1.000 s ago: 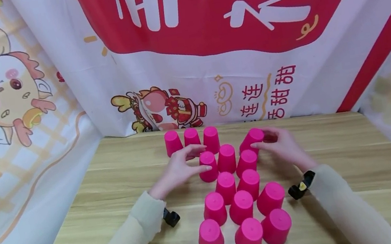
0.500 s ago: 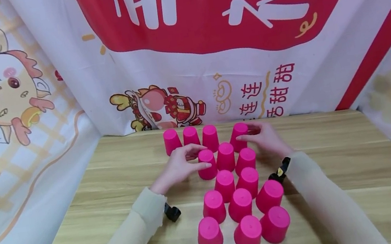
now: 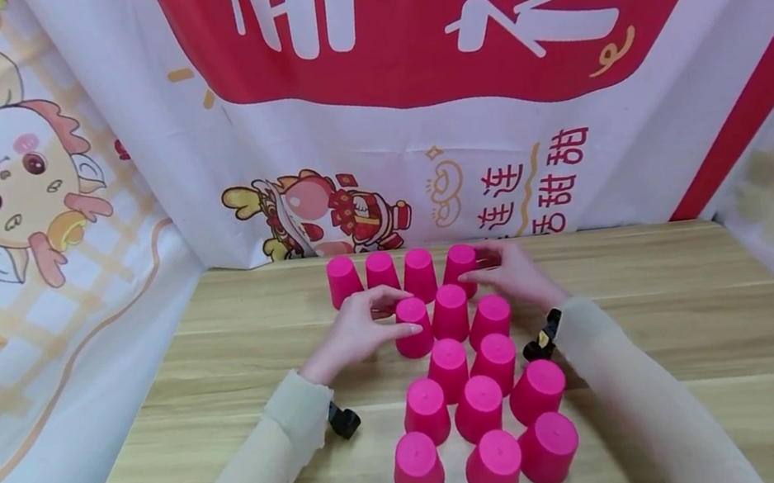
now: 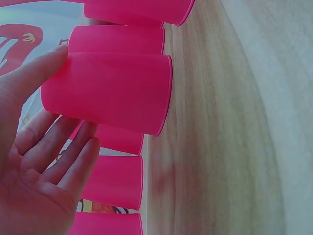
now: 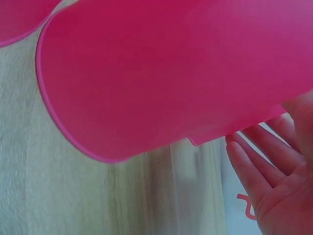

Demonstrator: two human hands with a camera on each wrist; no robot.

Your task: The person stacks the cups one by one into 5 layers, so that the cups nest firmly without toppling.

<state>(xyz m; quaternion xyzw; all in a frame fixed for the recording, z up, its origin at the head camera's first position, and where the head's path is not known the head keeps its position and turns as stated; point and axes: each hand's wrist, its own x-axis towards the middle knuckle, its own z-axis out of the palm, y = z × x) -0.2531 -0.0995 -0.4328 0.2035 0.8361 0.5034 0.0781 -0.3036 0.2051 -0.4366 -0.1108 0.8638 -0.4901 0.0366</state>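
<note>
Pink plastic cups stand upside down on the wooden table. My left hand [image 3: 359, 333] holds a pink cup [image 3: 412, 329] at the left of the second row, thumb on the near side. In the left wrist view its fingers [image 4: 73, 156] reach behind that cup [image 4: 112, 93]. At the right end of the back row, my right hand [image 3: 515, 271] grips another pink cup [image 3: 460, 266] between thumb and fingers. In the right wrist view a nearer cup [image 5: 161, 73] hides most of the gripped one, and the right hand [image 5: 279, 181] shows at the lower right.
Three cups, one of them here [image 3: 419, 274], line up left of the right hand's cup. Several more, such as this front cup [image 3: 493, 466], stand in rows toward the person. A printed cloth [image 3: 343, 148] hangs right behind the table [image 3: 666, 300].
The right hand has carried its cup left and back, from tilted at the right to standing nearly upright at the end of the back row. The left hand has stayed at its cup.
</note>
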